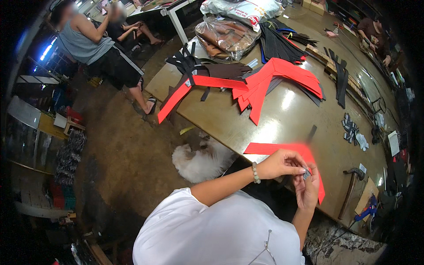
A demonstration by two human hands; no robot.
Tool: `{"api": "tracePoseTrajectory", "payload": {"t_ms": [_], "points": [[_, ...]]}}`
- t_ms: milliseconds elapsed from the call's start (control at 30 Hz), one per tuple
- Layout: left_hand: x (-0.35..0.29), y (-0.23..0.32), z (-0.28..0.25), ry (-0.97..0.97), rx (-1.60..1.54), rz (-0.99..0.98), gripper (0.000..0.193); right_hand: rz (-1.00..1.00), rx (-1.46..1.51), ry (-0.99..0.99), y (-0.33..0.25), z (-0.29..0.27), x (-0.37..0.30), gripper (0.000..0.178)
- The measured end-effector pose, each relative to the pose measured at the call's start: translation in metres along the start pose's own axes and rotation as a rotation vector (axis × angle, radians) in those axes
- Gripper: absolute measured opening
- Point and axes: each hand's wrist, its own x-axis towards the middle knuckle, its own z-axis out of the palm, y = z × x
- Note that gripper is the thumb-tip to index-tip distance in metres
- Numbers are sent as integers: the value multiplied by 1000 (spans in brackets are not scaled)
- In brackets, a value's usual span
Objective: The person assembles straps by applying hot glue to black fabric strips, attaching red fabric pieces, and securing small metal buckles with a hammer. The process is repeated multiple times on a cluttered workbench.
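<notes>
Close to the table's front edge, my left hand [282, 164] pinches a small grey label [306, 173] between thumb and finger. My right hand [308, 189] grips the same label from the other side, fingertips nearly meeting those of the left. Under and behind both hands lies a bent red strip [271, 148] with stitched lines, partly covered by them. A small dark strip [312, 132] sits just beyond it. Farther back, a fanned stack of red strips [274, 78] rests on the table, and another bent red strip [180, 99] hangs over the left edge.
The shiny table [216, 117] also bears a hammer [349, 192], a blue glue gun [367, 210], a pile of small labels [350, 129], black strips [282, 46] and plastic-wrapped brown pieces [227, 37]. A white furry animal [201, 161] lies on the floor. Other people are at the far left and far right.
</notes>
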Motion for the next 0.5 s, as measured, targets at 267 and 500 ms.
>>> {"api": "tracePoseTrajectory", "payload": {"t_ms": [267, 500], "points": [[-6, 32, 7, 16, 1294, 863, 27, 247, -24, -18, -19, -1, -13, 23], [-10, 24, 24, 183, 613, 158, 20, 36, -220, 91, -21, -3, -22, 11]]}}
